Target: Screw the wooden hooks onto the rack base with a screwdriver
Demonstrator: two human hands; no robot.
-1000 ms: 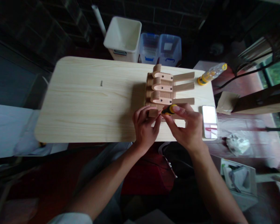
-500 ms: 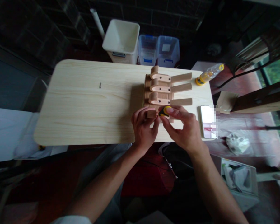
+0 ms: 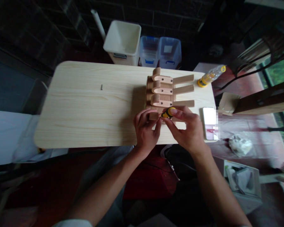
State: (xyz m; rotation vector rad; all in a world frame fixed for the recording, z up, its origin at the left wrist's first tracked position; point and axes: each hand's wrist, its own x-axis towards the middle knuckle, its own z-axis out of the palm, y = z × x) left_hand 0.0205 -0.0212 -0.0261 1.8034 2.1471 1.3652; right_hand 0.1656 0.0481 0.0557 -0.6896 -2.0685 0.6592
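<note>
Two bare hands at the near end of a brown wooden rack-like assembly, which sits on a pale wood-grain table, right of centre. Left hand: fingers curled narrow round a short pale wooden block at that end, presumably to steady it against turning force. Right hand: thumb and fingers pinched on a stubby yellow-and-black screwdriver handle, palm clear of it, a grip that suits fine twisting. Handle tilts, lower end close to the left thumb, so that hand may be guiding the tip too; tip and whatever it meets are hidden by fingers, can't tell.

Beyond the hands, three rounded light-wood hook pieces in a row, each with two dark screw heads showing, evenly spaced along the assembly. Flat wooden slats stick out to the right, overhanging the tabletop. One small grey metal screw lies alone on the left half, well apart from the work. Clear plastic bottle-shaped container with yellow ends at the far right corner, phone with bright white screen by the right edge, both outside the working area but within reach.
</note>
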